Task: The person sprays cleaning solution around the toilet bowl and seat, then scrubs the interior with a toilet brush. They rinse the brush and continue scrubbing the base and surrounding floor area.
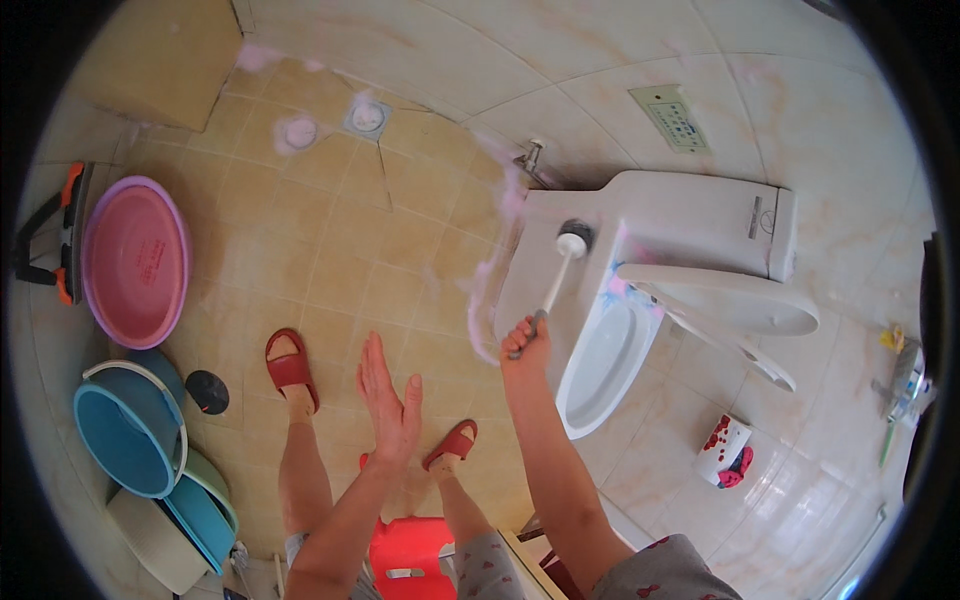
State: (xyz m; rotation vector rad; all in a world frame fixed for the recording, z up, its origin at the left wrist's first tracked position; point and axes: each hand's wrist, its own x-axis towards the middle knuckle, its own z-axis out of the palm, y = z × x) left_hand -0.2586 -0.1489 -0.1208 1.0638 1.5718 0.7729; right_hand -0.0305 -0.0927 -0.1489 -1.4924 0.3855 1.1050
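My right hand (529, 345) grips the grey end of a toilet brush (556, 289). The brush's dark bristle head (577, 229) rests against the side of a white ceramic toilet (690, 217), below its rim. Seat and lid (757, 300) are raised. Pink and blue cleaner (619, 283) marks the back of the bowl, and pinkish foam (480, 300) lines the floor along the toilet's base. Nothing is in my left hand (394, 420), held above the tiled floor with its thumb spread from the fingers.
A pink basin (135, 255) and a blue bucket (124, 442) stand along the left wall. A red plastic stool (409, 555) is close behind my legs. Foam surrounds the floor drain (367, 116). A metal water valve (532, 159) projects from the wall beside the toilet.
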